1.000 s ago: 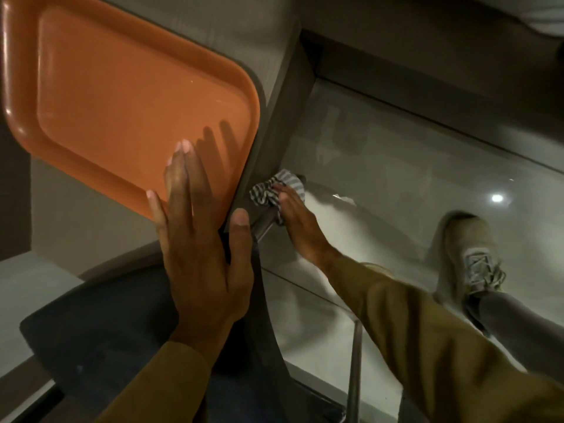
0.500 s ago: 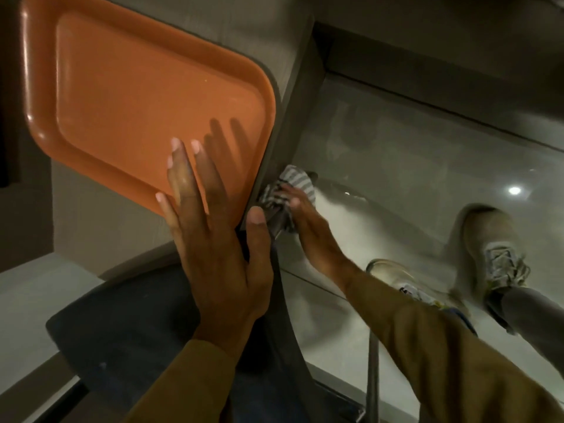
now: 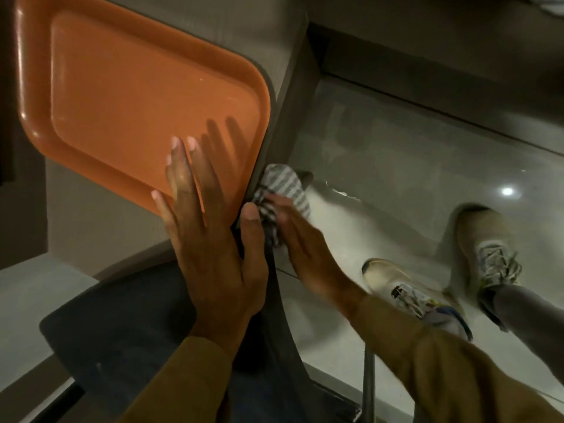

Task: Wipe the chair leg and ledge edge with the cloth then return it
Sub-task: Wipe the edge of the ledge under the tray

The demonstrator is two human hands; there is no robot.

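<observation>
A grey-and-white striped cloth [image 3: 285, 190] is bunched against the dark side edge of the ledge [image 3: 282, 117], just below the tray's corner. My right hand [image 3: 305, 248] presses on the cloth from the right, its fingers closed over the lower folds. My left hand [image 3: 210, 239] lies flat and spread, fingers on the orange tray [image 3: 122, 99], thumb at the ledge edge beside the cloth. A dark chair seat [image 3: 128, 325] is under my left wrist, and a thin grey chair leg [image 3: 368, 389] runs down at the bottom.
The orange tray sits on the grey ledge top and overhangs near its edge. Two pale sneakers [image 3: 409, 294] [image 3: 485, 248] stand on the glossy tiled floor [image 3: 396, 154] to the right. A dark wall base runs along the far side.
Both hands and the cloth sit a little lower and further right in view than before. A second sneaker has come into view on the floor.
</observation>
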